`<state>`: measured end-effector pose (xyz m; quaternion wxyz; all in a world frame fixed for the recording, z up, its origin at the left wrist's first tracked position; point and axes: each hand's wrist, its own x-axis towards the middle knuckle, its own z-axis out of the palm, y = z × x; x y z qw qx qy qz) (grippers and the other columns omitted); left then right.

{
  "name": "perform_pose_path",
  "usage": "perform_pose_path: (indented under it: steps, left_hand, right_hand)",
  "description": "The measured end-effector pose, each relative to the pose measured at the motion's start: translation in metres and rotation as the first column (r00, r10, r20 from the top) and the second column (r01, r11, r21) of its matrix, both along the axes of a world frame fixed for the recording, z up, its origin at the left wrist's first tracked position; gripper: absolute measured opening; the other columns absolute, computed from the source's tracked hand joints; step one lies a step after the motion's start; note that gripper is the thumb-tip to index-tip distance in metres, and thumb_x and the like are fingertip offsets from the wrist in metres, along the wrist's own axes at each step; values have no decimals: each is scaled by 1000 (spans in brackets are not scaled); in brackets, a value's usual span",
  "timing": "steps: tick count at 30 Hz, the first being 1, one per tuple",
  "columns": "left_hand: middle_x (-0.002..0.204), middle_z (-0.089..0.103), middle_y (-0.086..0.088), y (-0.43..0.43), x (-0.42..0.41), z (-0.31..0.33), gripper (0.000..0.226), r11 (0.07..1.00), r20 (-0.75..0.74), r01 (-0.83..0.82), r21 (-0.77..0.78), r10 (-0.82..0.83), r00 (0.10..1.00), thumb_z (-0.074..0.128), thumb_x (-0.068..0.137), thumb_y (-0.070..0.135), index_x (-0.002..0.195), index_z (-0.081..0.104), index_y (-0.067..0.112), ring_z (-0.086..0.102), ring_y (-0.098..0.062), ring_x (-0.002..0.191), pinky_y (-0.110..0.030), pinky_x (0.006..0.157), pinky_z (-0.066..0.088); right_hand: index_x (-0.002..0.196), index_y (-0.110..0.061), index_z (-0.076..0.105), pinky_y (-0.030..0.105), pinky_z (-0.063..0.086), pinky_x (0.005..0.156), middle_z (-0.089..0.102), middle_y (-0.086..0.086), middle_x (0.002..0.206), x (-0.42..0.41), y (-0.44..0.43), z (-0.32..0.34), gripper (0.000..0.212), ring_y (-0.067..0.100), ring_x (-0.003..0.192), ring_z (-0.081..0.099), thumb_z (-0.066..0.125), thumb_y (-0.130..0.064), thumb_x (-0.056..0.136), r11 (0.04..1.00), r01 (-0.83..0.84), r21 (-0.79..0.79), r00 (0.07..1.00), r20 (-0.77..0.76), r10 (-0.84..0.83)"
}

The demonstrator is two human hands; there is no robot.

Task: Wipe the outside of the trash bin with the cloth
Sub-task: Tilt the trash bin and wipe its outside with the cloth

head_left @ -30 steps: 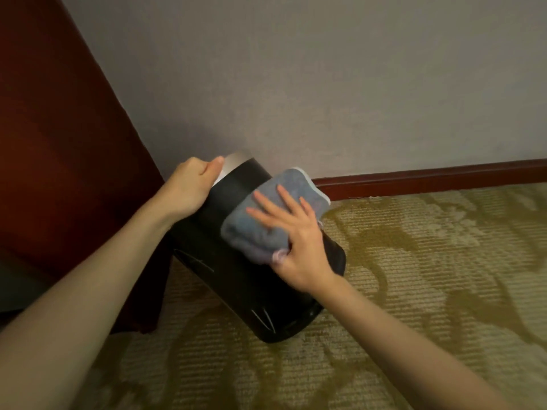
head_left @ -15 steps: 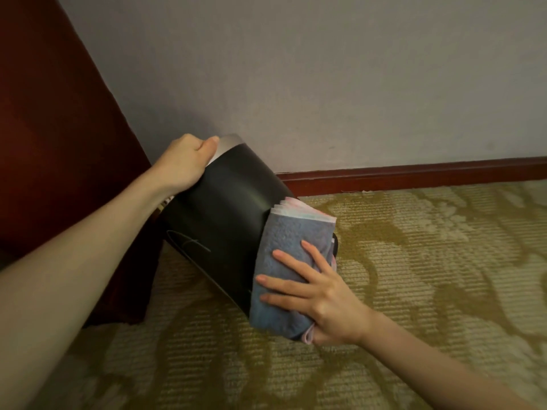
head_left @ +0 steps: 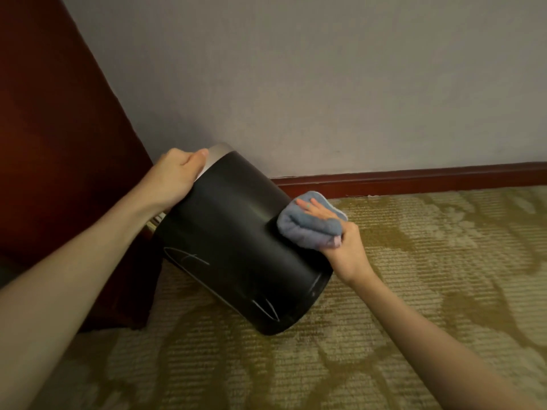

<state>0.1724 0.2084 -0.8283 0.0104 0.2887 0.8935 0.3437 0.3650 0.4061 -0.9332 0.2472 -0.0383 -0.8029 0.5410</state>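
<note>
A black cylindrical trash bin (head_left: 231, 247) with a silver rim is tilted off the carpet, its base toward me and its rim up near the wall. My left hand (head_left: 176, 176) grips the silver rim at the upper left. My right hand (head_left: 344, 244) holds a folded blue-grey cloth (head_left: 307, 224) with a pink edge. It presses the cloth against the bin's right side. Some of my right fingers lie over the cloth; the rest are hidden behind it.
A dark red-brown wooden panel (head_left: 59, 161) stands at the left, close to the bin. A grey wall (head_left: 325, 84) with a red-brown skirting board (head_left: 414, 177) runs behind. Patterned olive carpet (head_left: 414, 291) covers the floor to the right and front.
My right hand has carried the cloth from the bin's lower end up along its right side. The bin has turned slightly in my left hand, which keeps its grip on the rim.
</note>
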Motion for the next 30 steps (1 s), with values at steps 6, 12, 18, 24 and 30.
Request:
perform_pose_path:
  steps: [6,12,18,24,30]
  left_hand:
    - [50,33,-1,-3,14,1,48,994,-5,98,50,-98,995,37,97,35,55,38,13,32,-6,39,-31,52,27]
    - [46,30,3,11,25,5,51,990,-53,132,41,-130,990,39,97,35,50,30,17,31,-3,36,-29,49,28]
    - [49,40,4,29,48,9,50,988,-19,151,16,-151,988,39,96,39,52,39,16,38,-4,45,-30,52,31]
    - [79,62,-14,57,97,22,33,939,87,340,-48,-335,938,47,92,29,74,57,4,58,-28,76,-39,68,42]
    - [65,48,1,83,153,17,32,785,91,580,-217,-575,813,44,95,31,70,46,11,48,-14,58,-29,54,33]
  right_hand:
    - [65,-18,69,15,43,46,64,-9,53,-4,23,-9,24,0,50,58,56,2,66,884,188,-429,978,162,-129]
    - [45,-12,50,13,25,31,41,-5,33,3,36,-30,37,7,27,36,57,8,76,758,412,-506,899,362,-247]
    - [69,-5,60,23,41,43,54,6,48,20,50,-27,11,18,44,55,58,-3,79,439,610,-660,790,459,-407]
    - [63,-11,58,27,41,44,54,7,43,53,75,-29,11,24,41,55,60,-9,74,283,688,-669,707,529,-469]
    - [75,-10,60,31,39,51,57,9,65,97,91,-32,9,25,57,56,63,-9,66,205,767,-608,606,584,-540]
